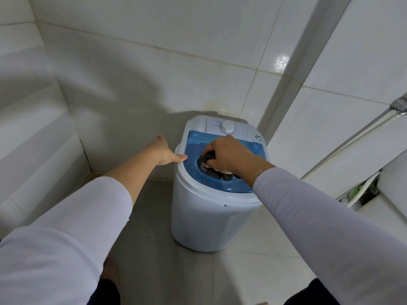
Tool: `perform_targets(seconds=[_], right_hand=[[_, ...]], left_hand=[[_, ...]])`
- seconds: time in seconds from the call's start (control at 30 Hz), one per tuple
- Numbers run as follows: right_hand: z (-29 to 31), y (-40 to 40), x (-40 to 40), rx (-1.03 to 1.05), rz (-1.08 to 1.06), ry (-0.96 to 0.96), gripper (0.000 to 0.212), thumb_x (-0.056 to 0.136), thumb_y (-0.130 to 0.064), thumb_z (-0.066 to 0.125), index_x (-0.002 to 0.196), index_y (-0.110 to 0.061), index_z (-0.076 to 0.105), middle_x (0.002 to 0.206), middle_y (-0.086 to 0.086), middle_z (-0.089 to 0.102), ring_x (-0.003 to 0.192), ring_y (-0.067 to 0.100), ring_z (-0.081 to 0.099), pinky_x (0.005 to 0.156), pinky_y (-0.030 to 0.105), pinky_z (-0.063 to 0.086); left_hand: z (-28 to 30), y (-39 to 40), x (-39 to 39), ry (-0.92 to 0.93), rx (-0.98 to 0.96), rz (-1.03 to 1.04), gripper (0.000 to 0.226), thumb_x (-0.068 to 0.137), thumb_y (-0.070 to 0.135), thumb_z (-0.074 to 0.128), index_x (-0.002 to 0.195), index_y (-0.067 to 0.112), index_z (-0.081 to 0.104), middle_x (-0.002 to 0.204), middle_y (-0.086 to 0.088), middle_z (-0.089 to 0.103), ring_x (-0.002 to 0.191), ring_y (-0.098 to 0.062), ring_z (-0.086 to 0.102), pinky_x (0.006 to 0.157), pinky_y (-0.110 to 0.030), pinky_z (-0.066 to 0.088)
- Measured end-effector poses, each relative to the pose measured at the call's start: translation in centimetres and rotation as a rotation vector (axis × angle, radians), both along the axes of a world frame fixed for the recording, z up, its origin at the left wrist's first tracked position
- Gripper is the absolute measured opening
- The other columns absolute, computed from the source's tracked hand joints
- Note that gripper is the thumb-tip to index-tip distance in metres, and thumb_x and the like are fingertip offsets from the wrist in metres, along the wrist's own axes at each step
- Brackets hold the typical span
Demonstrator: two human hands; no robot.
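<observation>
Right hand (229, 154) clenched around dark laundry (206, 160) in the washer (204, 216) opening; left hand (165, 151) flat, fingers straight, thumb touching the washer's left rim.

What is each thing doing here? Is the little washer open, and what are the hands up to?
washing machine: upright on the floor, top opening uncovered.
dark clothes: packed into the opening, up to its rim.
right hand: fingers curled round the dark clothes.
left hand: fingers straight, resting on the washer's left edge.
dial: untouched, setting too small to read.
</observation>
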State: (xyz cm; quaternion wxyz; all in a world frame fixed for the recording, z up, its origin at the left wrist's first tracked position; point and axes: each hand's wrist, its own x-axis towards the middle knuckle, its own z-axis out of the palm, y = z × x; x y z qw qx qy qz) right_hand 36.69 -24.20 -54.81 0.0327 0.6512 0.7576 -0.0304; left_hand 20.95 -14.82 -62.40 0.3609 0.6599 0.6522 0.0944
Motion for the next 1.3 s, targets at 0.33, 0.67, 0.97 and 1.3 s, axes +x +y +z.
perform_targets(seconds=[0.33,0.67,0.97,1.3], right_hand=[[-2.4,0.2,-2.7,-0.018,0.084,-0.105,0.031,0.091,-0.024,0.053,0.120,-0.025,0.064,0.115,0.008,0.062,0.109,0.026,0.054,0.090,0.034,0.048],[-2.1,-1.7,-0.6,-0.079,0.058,-0.156,0.032,0.087,-0.013,0.057,0.116,-0.021,0.067,0.112,0.006,0.068,0.104,0.025,0.060,0.084,0.028,0.047],[-2.3,-3.7,2.7,-0.052,-0.039,-0.195,0.029,0.086,-0.013,0.056,0.112,-0.014,0.069,0.106,0.010,0.070,0.096,0.028,0.063,0.089,0.038,0.054],[-2.1,-5.7,7.4,-0.054,-0.158,-0.207,0.026,0.087,-0.014,0.057,0.110,-0.012,0.068,0.105,0.011,0.069,0.095,0.027,0.063,0.085,0.035,0.054]], left_hand=[[-0.7,0.5,-0.2,0.085,0.051,-0.017,0.134,0.063,0.064,0.072,0.149,0.011,-0.016,0.157,-0.021,0.013,0.143,-0.038,0.019,0.112,-0.058,0.026],[-0.9,-0.1,-0.2,0.103,0.104,-0.001,0.128,0.067,0.064,0.070,0.150,0.013,-0.013,0.157,-0.021,0.011,0.145,-0.037,0.015,0.112,-0.059,0.024],[0.9,-2.9,0.4,0.213,0.186,0.033,0.117,0.076,0.060,0.064,0.150,0.011,-0.012,0.160,-0.013,0.006,0.148,-0.031,0.004,0.109,-0.067,0.011],[0.9,-3.4,0.5,0.248,0.229,0.044,0.112,0.078,0.062,0.060,0.151,0.012,-0.009,0.160,-0.012,0.006,0.148,-0.030,0.004,0.110,-0.067,0.010]])
